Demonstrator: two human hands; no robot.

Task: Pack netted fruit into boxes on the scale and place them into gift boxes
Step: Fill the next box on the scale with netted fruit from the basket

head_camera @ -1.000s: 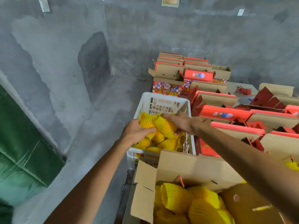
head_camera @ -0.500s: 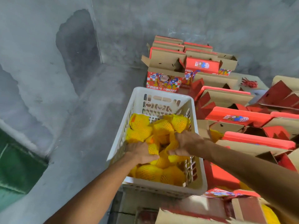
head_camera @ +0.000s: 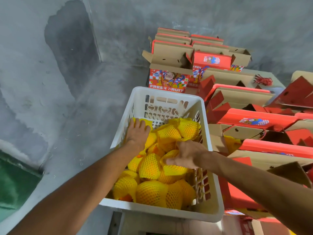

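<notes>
A white plastic crate (head_camera: 171,94) stands in front of me, holding several fruits in yellow foam netting (head_camera: 152,192). My left hand (head_camera: 138,133) lies palm down on the netted fruit at the crate's far left, fingers spread forward. My right hand (head_camera: 188,156) is over the pile's middle right, its fingers curled round a netted fruit (head_camera: 174,169). Red and brown gift boxes (head_camera: 254,119) with open flaps stand to the right of the crate. No scale shows.
More red gift boxes, one printed FRESH FRUIT (head_camera: 166,81), are stacked behind the crate against the grey concrete wall (head_camera: 203,17). Bare concrete floor (head_camera: 76,116) lies to the left. A green sheet (head_camera: 15,184) sits at the lower left edge.
The view tilted down onto the crate. Both hands sank from lifted fruit into the pile. My left hand slid to the far left; my right closed round a fruit.
</notes>
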